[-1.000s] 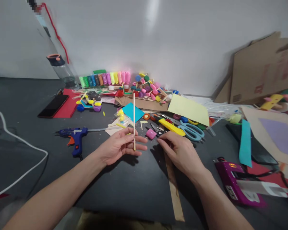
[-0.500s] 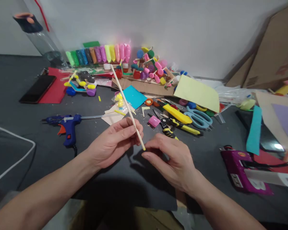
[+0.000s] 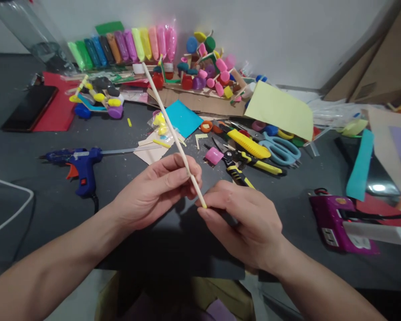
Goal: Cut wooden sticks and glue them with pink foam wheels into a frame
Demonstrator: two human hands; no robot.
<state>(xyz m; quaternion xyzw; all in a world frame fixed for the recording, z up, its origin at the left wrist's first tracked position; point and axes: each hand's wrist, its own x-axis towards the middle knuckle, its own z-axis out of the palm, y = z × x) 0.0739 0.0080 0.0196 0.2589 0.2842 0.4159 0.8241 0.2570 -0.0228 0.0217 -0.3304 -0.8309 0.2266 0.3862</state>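
Observation:
A thin, pale wooden stick [image 3: 169,122] slants across the middle of the view, with a small yellow tip [image 3: 204,205] at its near end. Thumb and fingers of my left hand [image 3: 153,191] are closed round its lower part. My right hand [image 3: 245,220] pinches the yellow tip between thumb and forefinger; its other fingers are curled and partly hidden. Just beyond my hands are a pink clay piece [image 3: 214,155] and yellow-black pliers [image 3: 243,167]. A sheet of light card [image 3: 150,154] with yellow bits lies past my left hand.
On the left lie a blue glue gun [image 3: 85,167], a phone [image 3: 31,107] and a small clay-wheeled model [image 3: 98,102]. A yellow utility knife [image 3: 249,143] and blue scissors [image 3: 280,149] lie right of centre. Bagged coloured clay [image 3: 127,47] lines the wall. A purple device [image 3: 337,223] sits at right.
My right thumb and forefinger have closed onto the yellow tip from just beside it. The left hand keeps its hold on the stick. The camera view has shifted slightly.

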